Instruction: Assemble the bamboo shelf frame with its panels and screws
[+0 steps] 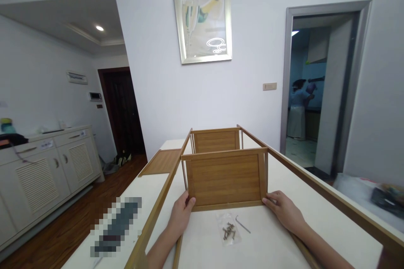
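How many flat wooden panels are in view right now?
3: the near panel between the left hand and right hand, the far panel behind it, and the side panel lying on the table at left. Others may be hidden.

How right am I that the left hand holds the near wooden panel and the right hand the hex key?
Not quite. The left hand does hold the near wooden panel, but so does the right hand; the hex key lies on the table, as the head view shows.
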Available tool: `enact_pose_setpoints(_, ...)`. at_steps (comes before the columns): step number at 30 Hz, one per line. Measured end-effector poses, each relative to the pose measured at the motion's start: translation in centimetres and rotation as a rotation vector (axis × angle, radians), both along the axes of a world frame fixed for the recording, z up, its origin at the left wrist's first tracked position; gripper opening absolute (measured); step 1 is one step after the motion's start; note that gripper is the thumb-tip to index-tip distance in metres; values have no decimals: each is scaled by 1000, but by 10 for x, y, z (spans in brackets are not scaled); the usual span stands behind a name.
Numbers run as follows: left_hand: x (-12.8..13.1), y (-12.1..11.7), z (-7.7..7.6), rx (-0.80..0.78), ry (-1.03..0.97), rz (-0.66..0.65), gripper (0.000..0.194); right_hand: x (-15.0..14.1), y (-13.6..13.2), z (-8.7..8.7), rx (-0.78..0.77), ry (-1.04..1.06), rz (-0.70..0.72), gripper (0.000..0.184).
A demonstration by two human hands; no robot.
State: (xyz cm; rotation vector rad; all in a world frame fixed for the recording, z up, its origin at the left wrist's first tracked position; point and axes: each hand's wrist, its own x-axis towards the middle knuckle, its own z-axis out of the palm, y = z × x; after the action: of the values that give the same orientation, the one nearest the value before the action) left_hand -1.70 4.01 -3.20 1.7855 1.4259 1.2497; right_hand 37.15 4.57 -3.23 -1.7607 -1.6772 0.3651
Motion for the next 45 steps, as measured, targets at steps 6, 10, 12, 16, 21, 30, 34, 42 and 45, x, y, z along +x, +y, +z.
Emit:
enact_pose_setpoints(6, -1, 16, 10, 28, 111, 49, 30, 0, 18, 11, 90, -11, 80, 32)
enact_pose_setpoints(10, 5, 23, 10, 48, 234, 147, 26, -5, 26, 14, 113, -20, 56, 33)
enact_pose_setpoints(12, 7, 25, 5, 52, 281, 198, 24, -7, 27, 11, 121, -11, 40, 36)
enact_pose_setpoints(16, 7, 27, -4, 44, 334, 239, 25, -8, 26, 4, 137, 1, 26, 42)
enact_pose_setpoints(21, 2, 32, -6, 43, 321, 250, 28, -6, 23, 4, 161, -1, 56, 43)
enact_pose_setpoints(30, 1, 29, -2, 65, 268, 281, 25, -8, 20, 9, 147, -60, 188, 39)
enact_pose_setpoints(34, 4, 26, 3, 83, 226, 325, 20, -7, 20, 12, 139, -78, 212, 41)
enact_pose_setpoints(42, 9, 29, 1, 85, 40, 457, 26, 4, 35, 2, 138, -42, 238, 45)
enact_pose_setpoints(45, 9, 32, -3, 79, -43, 425, 43, 5, 38, 1, 135, -32, 246, 46)
